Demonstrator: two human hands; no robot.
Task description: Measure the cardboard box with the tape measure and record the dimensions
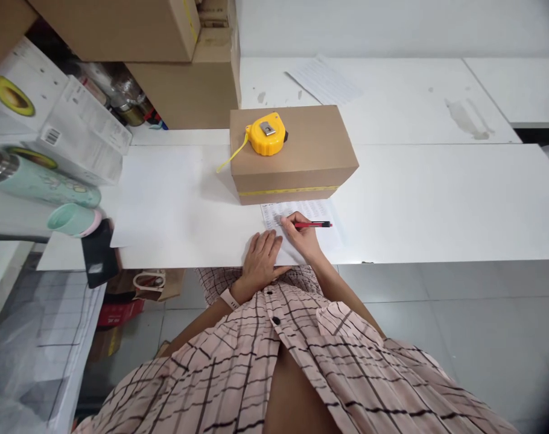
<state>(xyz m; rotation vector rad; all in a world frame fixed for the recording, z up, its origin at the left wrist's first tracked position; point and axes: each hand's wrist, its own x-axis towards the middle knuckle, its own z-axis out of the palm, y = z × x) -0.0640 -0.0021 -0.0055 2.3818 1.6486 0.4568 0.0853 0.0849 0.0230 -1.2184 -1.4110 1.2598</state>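
Observation:
My right hand (303, 237) grips a red pen (311, 224) with a black end, its tip against a sheet of paper (317, 209) covered in rows of writing. My left hand (262, 254) lies flat with fingers stretched, on the lower left part of that sheet at the table's front edge. Just beyond the sheet stands a closed brown cardboard box (301, 141), a yellow strip along its near side. On top of the box rests a yellow tape measure (267, 134), a short length of its blade sticking out to the left.
Blank paper (152, 199) lies left on the white table (437, 205). Near it are a black phone (99, 256), a mint cup (70, 220) and a mint flask (43, 181). Large cartons (188, 90) stack at the back left; another printed sheet (324, 81) lies behind the box.

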